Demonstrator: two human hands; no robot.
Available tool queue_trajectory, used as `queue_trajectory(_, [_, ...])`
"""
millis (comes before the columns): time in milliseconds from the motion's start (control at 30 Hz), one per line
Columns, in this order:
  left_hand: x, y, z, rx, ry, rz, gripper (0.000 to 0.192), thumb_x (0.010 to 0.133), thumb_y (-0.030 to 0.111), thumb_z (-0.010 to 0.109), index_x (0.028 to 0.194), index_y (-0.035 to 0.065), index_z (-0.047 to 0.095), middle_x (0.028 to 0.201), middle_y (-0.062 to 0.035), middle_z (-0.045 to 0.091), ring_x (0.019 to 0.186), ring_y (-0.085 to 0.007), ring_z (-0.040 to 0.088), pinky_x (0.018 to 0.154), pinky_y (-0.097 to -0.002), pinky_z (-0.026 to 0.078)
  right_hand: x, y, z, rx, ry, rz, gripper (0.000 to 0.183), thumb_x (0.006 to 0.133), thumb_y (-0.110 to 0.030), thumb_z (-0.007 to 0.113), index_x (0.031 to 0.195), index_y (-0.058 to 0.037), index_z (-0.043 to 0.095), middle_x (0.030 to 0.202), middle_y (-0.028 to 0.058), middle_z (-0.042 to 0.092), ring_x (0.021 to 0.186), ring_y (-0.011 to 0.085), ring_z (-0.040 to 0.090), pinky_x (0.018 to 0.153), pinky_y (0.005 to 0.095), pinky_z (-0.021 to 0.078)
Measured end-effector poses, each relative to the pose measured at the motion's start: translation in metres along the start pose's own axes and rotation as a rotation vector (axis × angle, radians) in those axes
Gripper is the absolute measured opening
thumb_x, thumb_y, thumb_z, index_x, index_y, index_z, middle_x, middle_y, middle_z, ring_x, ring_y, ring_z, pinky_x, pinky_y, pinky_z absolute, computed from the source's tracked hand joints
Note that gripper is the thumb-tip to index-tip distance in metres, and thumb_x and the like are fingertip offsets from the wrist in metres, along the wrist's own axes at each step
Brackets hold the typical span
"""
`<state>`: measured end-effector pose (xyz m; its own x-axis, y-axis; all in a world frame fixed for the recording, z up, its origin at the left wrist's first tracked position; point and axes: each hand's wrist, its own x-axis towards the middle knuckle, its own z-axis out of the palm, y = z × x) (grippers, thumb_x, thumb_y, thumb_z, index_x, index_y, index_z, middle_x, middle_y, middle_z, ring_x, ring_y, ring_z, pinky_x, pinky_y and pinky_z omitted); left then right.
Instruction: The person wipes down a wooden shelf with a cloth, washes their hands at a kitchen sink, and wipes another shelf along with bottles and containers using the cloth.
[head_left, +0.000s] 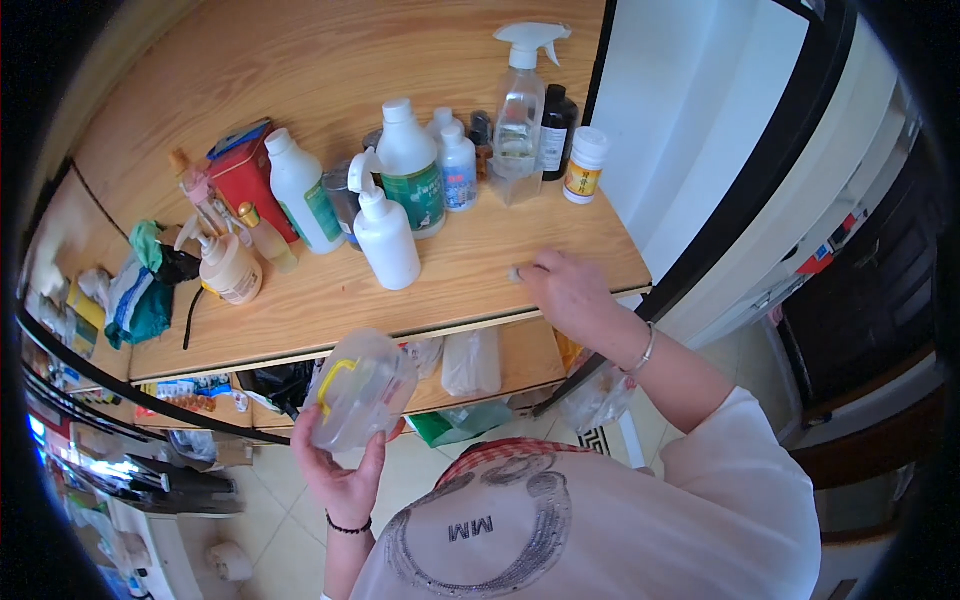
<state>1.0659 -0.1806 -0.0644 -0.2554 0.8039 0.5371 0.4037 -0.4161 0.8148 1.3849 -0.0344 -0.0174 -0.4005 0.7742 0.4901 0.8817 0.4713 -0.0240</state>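
My left hand (337, 472) grips a translucent plastic container (367, 390) with a yellow handle, tilted in front of the shelf edge. Over the right end of the wooden shelf (465, 277), my right hand (566, 292) has its fingers curled, with a small pale object (514, 274) at the fingertips; blur and size hide what it is. Closest to that hand on the shelf are a white pill bottle (585, 169) with a yellow label and a clear spray bottle (517, 112). A white pump bottle (386, 244) stands farther left.
Behind stand white bottles with green labels (412, 180), a dark bottle (556, 139) and a red box (251, 176). Leftward are a beige pump bottle (231, 270) and bundled bags (142, 292). A lower shelf (525, 360) holds plastic-wrapped goods. A black frame post (720, 202) rises at right.
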Motion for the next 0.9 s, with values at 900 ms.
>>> queue_trajectory(900, [0.146, 0.041, 0.242, -0.035, -0.454, 0.373, 0.076, 0.07, 0.015, 0.08, 0.133, 0.0049, 0.039, 0.126, -0.0198, 0.05, 0.117, -0.0334, 0.05, 0.099, -0.038, 0.043, -0.07, 0.013, -0.043, 0.502, 0.088, 0.295, 0.016, 0.086, -0.011, 0.062, 0.097, 0.0004, 0.066, 0.092, 0.0154, 0.062, 0.08, 0.0333, 0.062, 0.069, 0.0404, 0.0502])
